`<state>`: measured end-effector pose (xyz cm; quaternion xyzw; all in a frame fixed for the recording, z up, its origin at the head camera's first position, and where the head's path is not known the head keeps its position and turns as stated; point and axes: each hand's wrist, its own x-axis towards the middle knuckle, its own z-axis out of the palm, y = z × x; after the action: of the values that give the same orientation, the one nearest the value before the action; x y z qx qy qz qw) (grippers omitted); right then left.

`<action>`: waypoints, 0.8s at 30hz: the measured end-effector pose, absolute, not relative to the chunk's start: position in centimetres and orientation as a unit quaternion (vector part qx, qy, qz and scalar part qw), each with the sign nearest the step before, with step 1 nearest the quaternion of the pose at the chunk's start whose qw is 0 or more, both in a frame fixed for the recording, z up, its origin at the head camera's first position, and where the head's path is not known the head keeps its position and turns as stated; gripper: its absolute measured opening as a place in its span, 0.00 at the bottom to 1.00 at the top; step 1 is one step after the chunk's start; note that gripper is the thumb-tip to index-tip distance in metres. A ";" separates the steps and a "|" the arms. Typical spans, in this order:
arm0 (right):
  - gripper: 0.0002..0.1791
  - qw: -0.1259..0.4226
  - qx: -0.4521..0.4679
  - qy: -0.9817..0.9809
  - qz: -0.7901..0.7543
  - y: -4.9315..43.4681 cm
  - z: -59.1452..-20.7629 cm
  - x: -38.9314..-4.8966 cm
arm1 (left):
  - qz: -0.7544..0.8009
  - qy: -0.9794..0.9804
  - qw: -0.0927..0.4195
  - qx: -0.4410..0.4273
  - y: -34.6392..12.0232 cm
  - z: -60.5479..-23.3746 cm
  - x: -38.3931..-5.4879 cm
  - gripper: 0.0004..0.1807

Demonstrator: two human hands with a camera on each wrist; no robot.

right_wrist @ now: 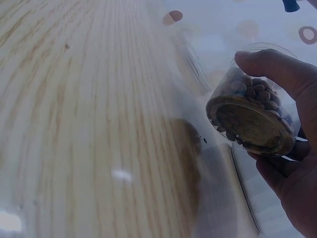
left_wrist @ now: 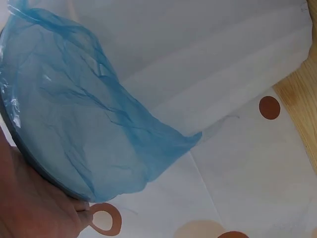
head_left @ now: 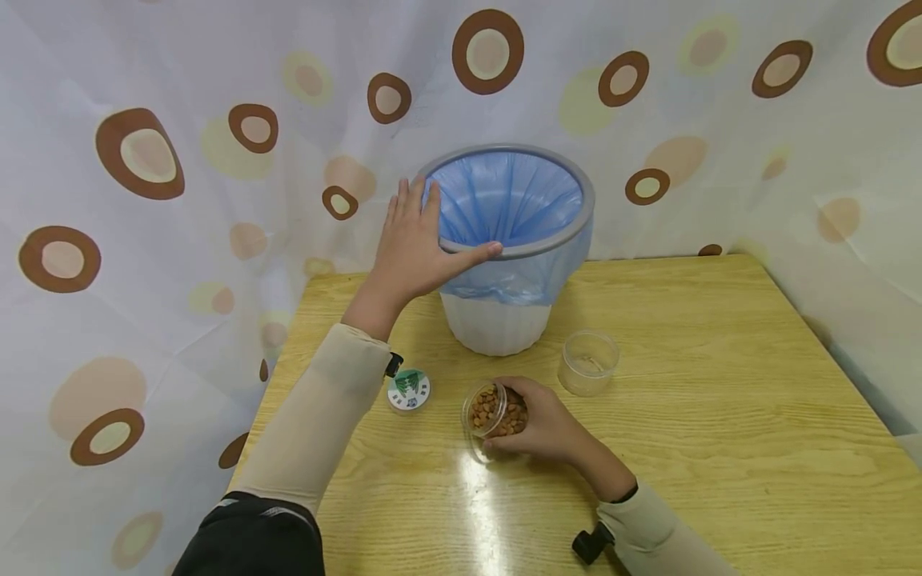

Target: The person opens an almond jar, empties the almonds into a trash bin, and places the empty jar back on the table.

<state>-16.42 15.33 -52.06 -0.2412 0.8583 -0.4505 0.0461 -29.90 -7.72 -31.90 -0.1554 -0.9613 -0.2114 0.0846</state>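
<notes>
My right hand (head_left: 540,420) grips a clear plastic jar (right_wrist: 218,94), with the thumb on one side and fingers round the other. Small brown nut-like pieces (head_left: 515,416) fill much of it. The jar is tilted, its mouth toward the left in the head view, close over the table. My left hand (head_left: 414,248) rests at the left rim of a white trash bin (head_left: 497,324), fingers straight and spread, thumb stretched along the front rim. A blue plastic bag (left_wrist: 99,109) lines the bin and hangs over its outside. A grey ring (head_left: 587,196) circles the bin's mouth.
Right of the bin's base stands a clear round container (head_left: 589,364) with a few small bits inside. A small round thing with a green and white printed top (head_left: 408,390) lies near my left sleeve. The wooden table (head_left: 706,352) meets a spotted cloth backdrop (head_left: 288,184).
</notes>
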 end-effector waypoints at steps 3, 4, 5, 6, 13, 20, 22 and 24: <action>0.51 0.047 -0.240 0.858 -0.452 15.4 -52.1 -16.4 | -0.204 -0.966 0.074 -0.139 -7.3 -31.6 -30.2 0.77; 0.51 0.048 -0.239 0.858 -0.453 15.5 -52.1 -16.4 | -0.202 -0.967 0.071 -0.135 -7.2 -31.6 -30.3 0.77; 0.51 0.048 -0.240 0.857 -0.453 15.5 -52.1 -16.4 | -0.200 -0.968 0.069 -0.134 -7.0 -31.5 -30.4 0.78; 0.51 0.048 -0.240 0.857 -0.454 15.5 -52.1 -16.4 | -0.200 -0.968 0.068 -0.134 -6.9 -31.4 -30.5 0.78; 0.51 0.047 -0.239 0.856 -0.455 15.5 -52.1 -16.5 | -0.178 -0.971 0.062 -0.146 -6.9 -31.3 -30.5 0.77; 0.50 0.040 -0.241 0.856 -0.456 15.3 -52.1 -16.6 | -0.167 -0.973 0.061 -0.150 -7.0 -31.3 -30.7 0.76; 0.50 0.038 -0.243 0.856 -0.455 15.3 -52.1 -16.6 | -0.164 -0.973 0.061 -0.151 -7.0 -31.4 -30.7 0.76; 0.50 0.037 -0.243 0.856 -0.455 15.2 -52.0 -16.5 | -0.162 -0.973 0.060 -0.154 -6.8 -31.4 -30.6 0.75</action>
<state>-16.49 15.22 -52.01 -0.2426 0.8562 -0.4547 0.0365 -30.65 -6.84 -31.44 -0.1540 -0.9728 -0.1621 0.0598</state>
